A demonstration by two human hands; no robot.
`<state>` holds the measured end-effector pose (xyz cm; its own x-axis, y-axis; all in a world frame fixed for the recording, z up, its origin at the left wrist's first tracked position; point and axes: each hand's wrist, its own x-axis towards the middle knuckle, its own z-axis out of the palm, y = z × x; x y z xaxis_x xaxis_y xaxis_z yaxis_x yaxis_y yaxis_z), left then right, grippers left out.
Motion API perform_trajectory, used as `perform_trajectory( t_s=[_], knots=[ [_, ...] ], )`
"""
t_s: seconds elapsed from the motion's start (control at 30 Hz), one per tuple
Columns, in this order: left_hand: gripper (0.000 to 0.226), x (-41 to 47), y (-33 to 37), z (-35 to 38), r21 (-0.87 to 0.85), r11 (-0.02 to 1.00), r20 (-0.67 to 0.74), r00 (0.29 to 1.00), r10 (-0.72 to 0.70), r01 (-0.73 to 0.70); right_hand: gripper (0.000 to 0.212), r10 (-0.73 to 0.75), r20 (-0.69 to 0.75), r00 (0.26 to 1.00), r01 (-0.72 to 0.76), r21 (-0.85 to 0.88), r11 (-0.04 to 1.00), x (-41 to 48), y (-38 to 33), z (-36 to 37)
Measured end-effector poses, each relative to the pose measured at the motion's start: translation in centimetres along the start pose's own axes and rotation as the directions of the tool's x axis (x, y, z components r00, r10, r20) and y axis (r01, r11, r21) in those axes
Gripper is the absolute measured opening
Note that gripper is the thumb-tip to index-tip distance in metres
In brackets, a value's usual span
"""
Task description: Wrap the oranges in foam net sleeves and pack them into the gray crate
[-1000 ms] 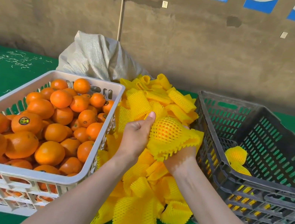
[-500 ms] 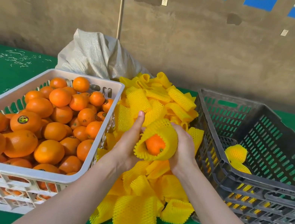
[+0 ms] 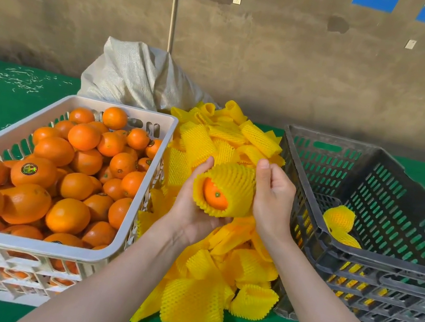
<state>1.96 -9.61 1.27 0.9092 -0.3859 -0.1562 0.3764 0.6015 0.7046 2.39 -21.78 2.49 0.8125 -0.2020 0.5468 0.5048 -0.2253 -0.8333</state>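
Directly above the pile of loose sleeves (image 3: 195, 299), both hands meet around one fruit. The left hand (image 3: 190, 213) lies palm up beneath it, fingers curled round the far left side and thumb side cupping the bottom, so it grips the foam net sleeve (image 3: 233, 181) with the orange (image 3: 213, 196) inside. The right hand (image 3: 273, 203) stands against the sleeve's right side, thumb upright at its top edge and fingers half curled; whether it pinches the foam cannot be told. The sleeve is bright yellow mesh, wrapped round the fruit like a short tube, and its open end faces the camera, showing the orange's skin and a small green stem spot. Right of the pile stands the gray crate (image 3: 384, 276), with a few yellow wrapped oranges (image 3: 339, 217) low inside it. Left of the pile sits a white crate (image 3: 21, 242) heaped with bare oranges (image 3: 68, 216). Behind the pile slumps a pale woven sack (image 3: 135, 76). Under the pile spreads the green tabletop (image 3: 3, 101).
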Motion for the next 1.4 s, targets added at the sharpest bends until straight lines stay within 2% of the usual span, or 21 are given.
perform_trajectory(
  t_s=[0.17, 0.23, 0.27, 0.3, 0.33, 0.37, 0.4, 0.43, 0.47, 0.53, 0.6, 0.67, 0.73, 0.8, 0.9, 1.0, 1.07, 1.17, 1.23, 1.3, 1.4],
  knots=[
    [0.055, -0.2, 0.5, 0.4, 0.044, 0.999, 0.030, 0.999, 0.021, -0.023, 0.034, 0.041, 0.054, 0.998, -0.045, 0.076, 0.996, 0.6, 0.1, -0.1],
    [0.046, -0.1, 0.3, 0.2, 0.138, 0.980, 0.028, 0.990, 0.138, -0.141, 0.029, 0.145, 0.076, 0.986, -0.149, 0.043, 0.988, 0.5, 0.3, -0.1],
    [0.035, 0.0, 0.3, 0.0, 0.241, 0.943, 0.010, 0.972, 0.234, -0.230, 0.027, 0.252, 0.094, 0.963, -0.258, 0.058, 0.964, 0.4, 0.5, -0.2],
    [0.029, -0.2, 0.4, -0.1, 0.343, 0.892, -0.007, 0.949, 0.316, -0.295, 0.031, 0.398, 0.144, 0.906, -0.414, 0.110, 0.903, 0.2, 0.5, -0.3],
    [0.037, -0.2, 0.6, 0.0, 0.409, 0.851, -0.037, 0.926, 0.375, -0.329, 0.042, 0.533, 0.237, 0.812, -0.575, 0.174, 0.799, 0.0, 0.6, -0.5],
    [0.054, -0.2, 0.6, -0.1, 0.476, 0.813, -0.057, 0.911, 0.409, -0.336, 0.055, 0.603, 0.359, 0.713, -0.695, 0.246, 0.676, -0.2, 0.4, -0.7],
    [0.061, 0.0, 0.4, -0.4, 0.550, 0.759, -0.047, 0.895, 0.443, -0.347, 0.063, 0.602, 0.477, 0.641, -0.762, 0.301, 0.574, -0.5, 0.2, -0.7],
    [0.053, 0.1, 0.1, -0.5, 0.628, 0.681, -0.011, 0.871, 0.492, -0.376, 0.065, 0.574, 0.552, 0.604, -0.793, 0.345, 0.503, -0.8, 0.0, -0.7],
    [0.041, 0.1, -0.3, -0.6, 0.691, 0.599, 0.025, 0.842, 0.539, -0.405, 0.062, 0.552, 0.579, 0.600, -0.797, 0.376, 0.472, -1.1, -0.2, -0.5],
    [0.040, 0.3, -1.1, -0.9, 0.782, 0.468, 0.075, 0.808, 0.585, -0.412, 0.057, 0.544, 0.532, 0.649, -0.760, 0.419, 0.497, -1.4, -0.3, -0.3],
    [0.063, 0.1, -1.4, -1.0, 0.851, 0.377, 0.075, 0.795, 0.602, -0.366, 0.060, 0.552, 0.456, 0.699, -0.715, 0.425, 0.555, -1.8, 0.1, -0.3],
    [0.076, -0.1, -1.5, -0.8, 0.862, 0.437, -0.021, 0.843, 0.538, -0.257, 0.064, 0.541, 0.409, 0.735, -0.677, 0.414, 0.608, -2.1, 0.4, -0.5],
    [0.064, -0.5, -1.5, -0.2, 0.822, 0.529, -0.027, 0.914, 0.406, -0.211, 0.069, 0.508, 0.363, 0.781, -0.621, 0.369, 0.691, -2.3, 0.8, -0.9],
    [0.051, -0.8, -1.5, 0.8, 0.704, 0.689, -0.031, 0.962, 0.271, -0.171, 0.065, 0.417, 0.349, 0.839, -0.518, 0.278, 0.809, -2.3, 0.9, -1.3],
    [0.054, -0.8, -1.2, 1.9, 0.570, 0.816, -0.120, 0.973, 0.196, -0.094, 0.062, 0.265, 0.404, 0.876, -0.326, 0.088, 0.941, -2.2, 1.0, -1.7],
    [0.051, -0.8, -1.2, 2.3, 0.461, 0.879, -0.097, 0.978, 0.185, -0.121, 0.065, 0.207, 0.433, 0.877, -0.239, 0.020, 0.971, -1.8, 0.6, -2.3],
    [0.050, -1.0, -1.1, 2.3, 0.452, 0.887, -0.024, 0.992, 0.122, -0.098, 0.065, 0.187, 0.352, 0.917, -0.197, -0.008, 0.980, -1.4, 0.2, -2.8],
    [0.056, -1.1, -1.0, 1.6, 0.565, 0.823, -0.001, 0.997, 0.076, -0.062, 0.066, 0.128, 0.305, 0.944, -0.112, -0.069, 0.991, -0.3, -0.5, -4.3],
    [0.047, -1.1, -0.9, 1.3, 0.654, 0.754, -0.044, 0.992, 0.122, -0.064, 0.070, 0.066, 0.274, 0.960, -0.047, -0.076, 0.996, 0.9, -1.1, -5.6],
    [0.041, -0.8, -1.3, 1.0, 0.698, 0.716, -0.143, 0.976, 0.162, -0.016, 0.071, 0.030, 0.141, 0.990, -0.024, -0.045, 0.999, 2.7, -1.4, -7.5],
    [0.032, -0.7, -2.2, 0.4, 0.718, 0.695, -0.221, 0.960, 0.172, 0.040, 0.069, 0.124, -0.017, 0.992, -0.124, -0.070, 0.990, 7.0, -0.4, -11.3]
  ],
)
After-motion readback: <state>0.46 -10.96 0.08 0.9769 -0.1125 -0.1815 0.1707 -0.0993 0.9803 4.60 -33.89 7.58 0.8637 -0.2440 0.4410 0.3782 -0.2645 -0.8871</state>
